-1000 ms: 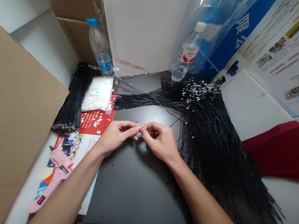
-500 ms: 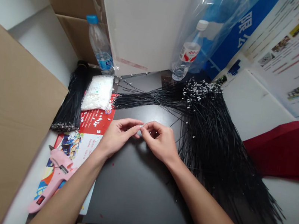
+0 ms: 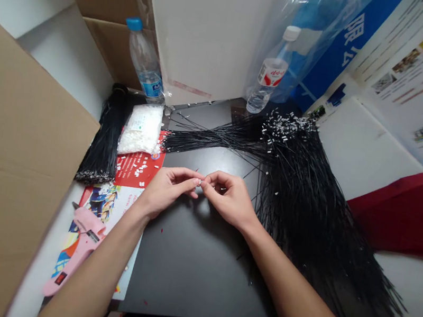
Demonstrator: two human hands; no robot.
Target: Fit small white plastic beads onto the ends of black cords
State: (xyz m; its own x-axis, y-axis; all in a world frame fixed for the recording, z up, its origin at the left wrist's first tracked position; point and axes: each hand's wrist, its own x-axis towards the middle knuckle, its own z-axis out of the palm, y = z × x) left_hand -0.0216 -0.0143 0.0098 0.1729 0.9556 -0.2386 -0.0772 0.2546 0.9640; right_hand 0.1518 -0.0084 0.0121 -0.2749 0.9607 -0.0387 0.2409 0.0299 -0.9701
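Note:
Over the dark tabletop (image 3: 195, 263), my left hand (image 3: 168, 189) and my right hand (image 3: 227, 196) meet, thumbs and forefingers pinched together. A tiny white plastic connector (image 3: 200, 183) shows where the fingertips touch. A short dark tip, perhaps a wire end, pokes up behind the left fingers; the rest is hidden. To the right lies a large pile of black wires (image 3: 307, 211) with white connectors at their far ends. Behind my hands a thinner bundle of black wires (image 3: 206, 140) stretches across the table. A clear bag of white connectors (image 3: 142, 129) is left of that bundle.
A pink glue gun (image 3: 78, 250) rests on printed sheets (image 3: 128, 242) at the left. Behind it lies a tied black wire bundle (image 3: 106, 136). Two bottles, one blue-capped (image 3: 144, 62) and one white-capped (image 3: 273, 72), stand at the back. A cardboard flap (image 3: 13, 164) borders the left.
The view has shifted slightly. My hands stay pinched together at nearly the same spot, and the white piece and a dark tip show more plainly between and behind the fingers.

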